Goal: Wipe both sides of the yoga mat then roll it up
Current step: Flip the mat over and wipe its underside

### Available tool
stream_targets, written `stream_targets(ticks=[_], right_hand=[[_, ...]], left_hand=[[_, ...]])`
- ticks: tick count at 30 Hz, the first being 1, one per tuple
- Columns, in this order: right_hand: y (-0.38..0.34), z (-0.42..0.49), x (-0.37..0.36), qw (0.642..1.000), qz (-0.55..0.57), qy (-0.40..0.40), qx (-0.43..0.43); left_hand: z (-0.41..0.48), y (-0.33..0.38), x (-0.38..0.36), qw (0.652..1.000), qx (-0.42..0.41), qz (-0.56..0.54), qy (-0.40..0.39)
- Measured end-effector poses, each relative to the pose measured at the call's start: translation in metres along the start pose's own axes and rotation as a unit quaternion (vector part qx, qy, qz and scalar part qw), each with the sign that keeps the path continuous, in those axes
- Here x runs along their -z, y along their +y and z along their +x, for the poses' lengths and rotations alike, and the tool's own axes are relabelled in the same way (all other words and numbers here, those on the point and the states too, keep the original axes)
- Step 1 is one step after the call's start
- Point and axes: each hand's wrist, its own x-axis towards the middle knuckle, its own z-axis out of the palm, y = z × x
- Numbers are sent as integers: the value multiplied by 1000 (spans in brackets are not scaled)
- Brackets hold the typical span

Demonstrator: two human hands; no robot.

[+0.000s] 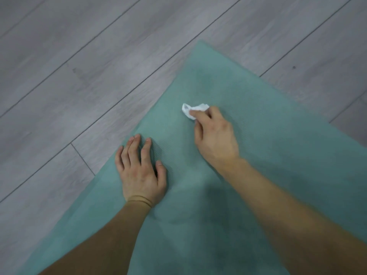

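Mat [258, 151] is laid flat on the floor [79, 66], under both hands. A crumpled white wipe [191, 110] is pinched between the thumb and curled fingers of the right hand [215, 137] and is pressed to the mat just ahead of the knuckles. The left hand [142, 175] is set palm down with fingers straight and slightly spread, and nothing is held. It is judged to be placed there as a brace, so that the mat is kept from sliding or rucking under the wipe. A thin band [140, 201] is worn at the left wrist.

The mat's long edge runs just outboard of the left little finger, with bare floor beyond it. A mat corner lies well ahead of the right hand, and the end edge runs away to that hand's right. Open mat is available ahead of and to the right of the wipe, so strokes can be carried toward the corner unobstructed. Wiping of the upper face is judged to be the step in hand. Whether this is the first or second face cannot be told. Rolling is not yet done.
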Motion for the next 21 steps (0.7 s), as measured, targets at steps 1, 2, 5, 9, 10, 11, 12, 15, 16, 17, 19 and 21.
stream_targets(ticks=[1, 2, 5, 9, 10, 11, 12, 15, 16, 17, 19, 21], right_hand=[[-2, -18, 0, 1000, 15, -15, 5], [-3, -32, 2, 999, 25, -32, 10], [-1, -58, 13, 997, 25, -78, 14], [-4, -97, 44, 986, -4, -165, -12], [-5, -112, 58, 984, 0, -180, -17], [-5, -129, 73, 982, 5, -191, -16], [-6, -147, 90, 980, 8, -200, -7], [4, -197, 151, 968, -23, -247, 43], [11, -214, 171, 964, -45, -258, 53], [19, -232, 189, 961, -69, -263, 54], [37, -267, 218, 961, -98, -257, 34], [52, -302, 235, 968, -92, -235, 1]], left_hand=[[0, 0, 0, 1000, 0, 1, -1], [0, 0, 0, 1000, -1, 2, -1], [1, 0, 0, 1000, -5, 0, 5], [-1, -2, -2, 997, -64, 16, 36], [-3, 0, -2, 996, -80, 27, 34], [-6, 2, 0, 995, -85, 43, 21], [-10, 6, 2, 995, -76, 57, 1], [-43, 36, 22, 992, -35, 79, -97], [-63, 51, 30, 987, -35, 75, -141], [-86, 67, 39, 980, -38, 64, -186], [-141, 104, 55, 962, -51, 22, -268], [-194, 142, 59, 929, -47, 1, -366]])
